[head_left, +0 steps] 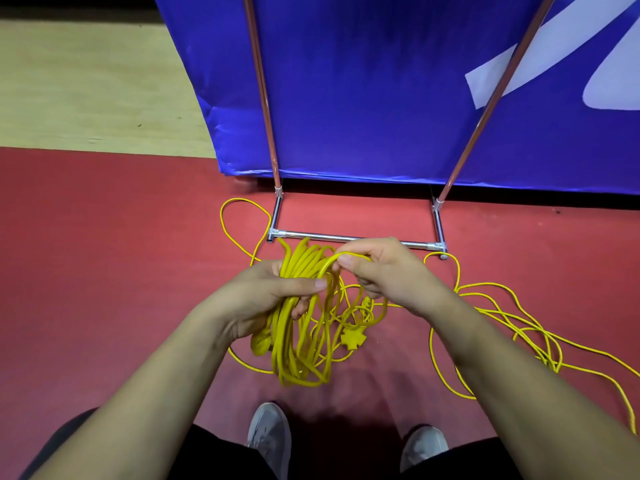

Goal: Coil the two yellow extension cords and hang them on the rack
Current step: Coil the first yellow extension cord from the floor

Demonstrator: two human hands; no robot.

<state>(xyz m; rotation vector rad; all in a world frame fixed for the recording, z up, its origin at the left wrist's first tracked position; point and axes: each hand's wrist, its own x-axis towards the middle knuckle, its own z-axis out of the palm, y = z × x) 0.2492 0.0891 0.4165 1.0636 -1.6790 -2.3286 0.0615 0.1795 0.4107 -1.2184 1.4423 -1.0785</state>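
Note:
My left hand (pixel 273 292) grips a bundle of several loops of yellow extension cord (pixel 298 341) that hangs down over the red floor. My right hand (pixel 384 271) pinches one strand of the same cord at the top of the bundle, right next to my left thumb. A yellow multi-outlet end (pixel 351 339) dangles under my right hand. More loose yellow cord (pixel 512 317) sprawls on the floor to the right, and one loop (pixel 242 216) lies to the left. The metal rack (pixel 353 238) stands just beyond my hands; only its base bar and two uprights show.
A blue banner (pixel 381 98) hangs behind the rack uprights, down almost to the floor. Pale wooden flooring (pixel 97 88) lies at the upper left beyond the red floor. My two grey shoes (pixel 270 434) are at the bottom, close to the hanging coil.

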